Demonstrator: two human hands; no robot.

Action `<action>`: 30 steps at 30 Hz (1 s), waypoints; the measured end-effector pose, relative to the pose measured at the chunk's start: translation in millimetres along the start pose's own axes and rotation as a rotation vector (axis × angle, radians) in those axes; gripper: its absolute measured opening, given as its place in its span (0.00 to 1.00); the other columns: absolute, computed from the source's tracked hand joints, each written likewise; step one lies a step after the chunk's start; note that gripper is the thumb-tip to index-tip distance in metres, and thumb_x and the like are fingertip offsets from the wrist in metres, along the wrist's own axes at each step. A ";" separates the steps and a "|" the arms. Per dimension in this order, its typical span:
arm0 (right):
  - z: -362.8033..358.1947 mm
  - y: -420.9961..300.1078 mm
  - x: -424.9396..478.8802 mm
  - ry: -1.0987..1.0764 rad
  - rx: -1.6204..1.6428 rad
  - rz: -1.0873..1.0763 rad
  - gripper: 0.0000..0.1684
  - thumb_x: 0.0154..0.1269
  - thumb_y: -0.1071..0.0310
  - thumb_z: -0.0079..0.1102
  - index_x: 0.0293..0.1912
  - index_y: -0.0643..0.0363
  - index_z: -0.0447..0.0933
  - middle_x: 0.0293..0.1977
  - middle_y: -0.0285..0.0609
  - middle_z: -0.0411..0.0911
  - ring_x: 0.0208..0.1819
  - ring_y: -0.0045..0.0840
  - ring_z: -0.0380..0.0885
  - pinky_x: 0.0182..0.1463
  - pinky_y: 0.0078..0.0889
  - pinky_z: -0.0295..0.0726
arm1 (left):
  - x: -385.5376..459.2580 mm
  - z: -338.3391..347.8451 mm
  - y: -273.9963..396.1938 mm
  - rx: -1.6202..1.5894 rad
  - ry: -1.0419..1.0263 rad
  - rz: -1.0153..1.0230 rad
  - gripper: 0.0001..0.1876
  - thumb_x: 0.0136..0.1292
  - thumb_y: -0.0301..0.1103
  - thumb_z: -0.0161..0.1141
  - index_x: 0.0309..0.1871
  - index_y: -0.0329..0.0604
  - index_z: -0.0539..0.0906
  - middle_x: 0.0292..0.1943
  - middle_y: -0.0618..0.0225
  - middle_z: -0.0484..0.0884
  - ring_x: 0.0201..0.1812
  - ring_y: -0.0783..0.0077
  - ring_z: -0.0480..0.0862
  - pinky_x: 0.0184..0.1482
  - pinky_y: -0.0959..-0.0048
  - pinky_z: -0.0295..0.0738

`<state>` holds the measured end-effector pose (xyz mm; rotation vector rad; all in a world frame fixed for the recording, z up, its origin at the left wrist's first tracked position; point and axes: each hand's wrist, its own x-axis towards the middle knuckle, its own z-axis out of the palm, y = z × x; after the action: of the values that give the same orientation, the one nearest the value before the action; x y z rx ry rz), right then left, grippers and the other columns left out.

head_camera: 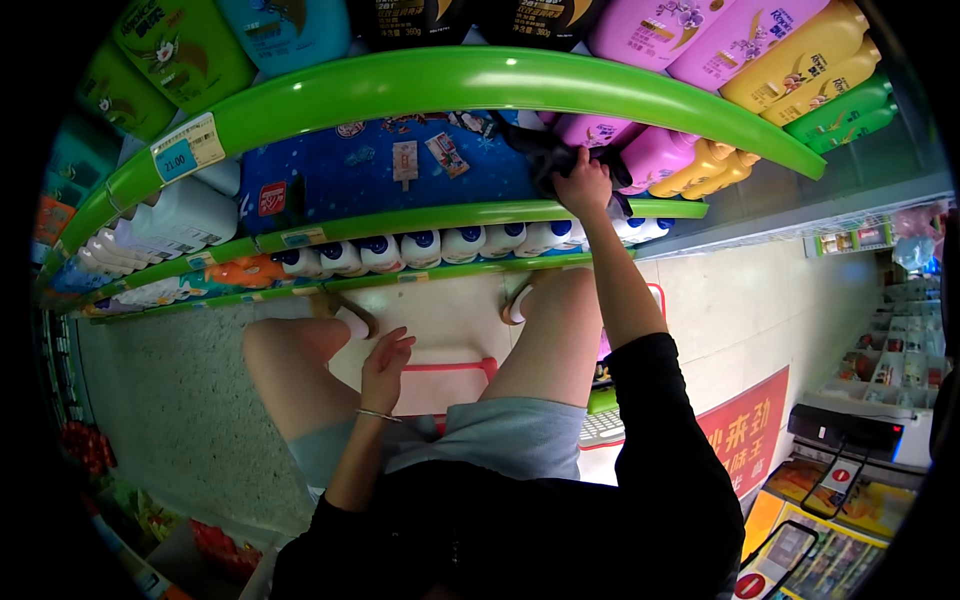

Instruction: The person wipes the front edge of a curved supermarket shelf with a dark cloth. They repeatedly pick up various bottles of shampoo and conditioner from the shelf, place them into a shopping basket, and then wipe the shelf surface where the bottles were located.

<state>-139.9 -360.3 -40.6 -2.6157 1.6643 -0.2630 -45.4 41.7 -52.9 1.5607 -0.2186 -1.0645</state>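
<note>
My right hand (587, 186) reaches onto the middle shelf and grips a black cloth (546, 154). The cloth lies bunched at the right end of a blue printed panel (330, 176), close to a pink pump bottle (658, 156). Whether anything is under the cloth is hidden. My left hand (385, 370) hovers over the space between my bent knees, fingers apart and holding nothing. Behind it on the floor is a white thing with a red edge (450, 367), partly covered by my legs.
Green shelf edges (480, 79) curve above and below the panel. Large shampoo bottles (184, 56) line the upper shelf; white bottles with blue caps (421, 247) fill the lower one. A perforated white basket (602, 427) stands by my right thigh. Display boxes (817, 555) sit at lower right.
</note>
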 end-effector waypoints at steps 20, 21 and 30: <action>-4.3 1.7 -17.6 -0.119 0.038 0.065 0.43 0.44 0.34 0.56 0.50 0.59 0.65 0.48 0.56 0.67 0.53 0.47 0.65 0.57 0.47 0.63 | 22.6 13.0 29.0 0.101 -0.110 0.056 0.15 0.62 0.27 0.53 0.53 0.36 0.73 0.44 0.64 0.80 0.48 0.77 0.75 0.51 0.81 0.66; -7.2 -1.9 -14.8 -0.143 0.031 0.096 0.43 0.44 0.34 0.56 0.50 0.58 0.65 0.48 0.56 0.67 0.53 0.46 0.66 0.56 0.46 0.65 | 21.2 15.2 30.6 0.096 -0.110 0.051 0.15 0.62 0.27 0.53 0.53 0.36 0.73 0.44 0.63 0.80 0.48 0.76 0.75 0.51 0.80 0.66; -9.2 -43.3 -37.3 -0.115 0.088 -0.035 0.45 0.43 0.36 0.57 0.56 0.55 0.65 0.46 0.55 0.68 0.51 0.43 0.68 0.54 0.40 0.67 | 16.4 22.4 32.8 0.072 -0.090 -0.013 0.15 0.62 0.27 0.53 0.52 0.34 0.73 0.45 0.63 0.79 0.49 0.76 0.75 0.53 0.80 0.66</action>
<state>-117.9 -307.6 -31.3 -2.5459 1.5365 -0.1788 -38.9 5.4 -30.9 1.5820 -0.3117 -1.1491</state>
